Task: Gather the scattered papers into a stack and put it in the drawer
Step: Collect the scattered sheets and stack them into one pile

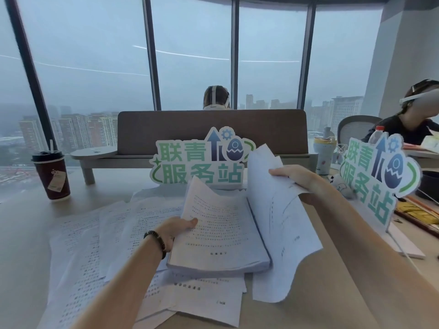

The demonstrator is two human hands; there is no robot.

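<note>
Left hand (177, 230) grips one stack (221, 236); right hand (293, 175) lifts sheets (280, 224).

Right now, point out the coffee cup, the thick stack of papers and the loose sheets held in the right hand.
coffee cup (52, 178), head view, on its dark red side.
thick stack of papers (221, 233), head view, on the top printed page.
loose sheets (280, 224), head view, on the bent sheet's middle.

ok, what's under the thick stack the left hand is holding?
Loose printed sheets lie on the desk under the stack, sticking out at its near and left edges. The left hand grips the stack's left edge. Whatever lies beneath its middle is covered.
</note>
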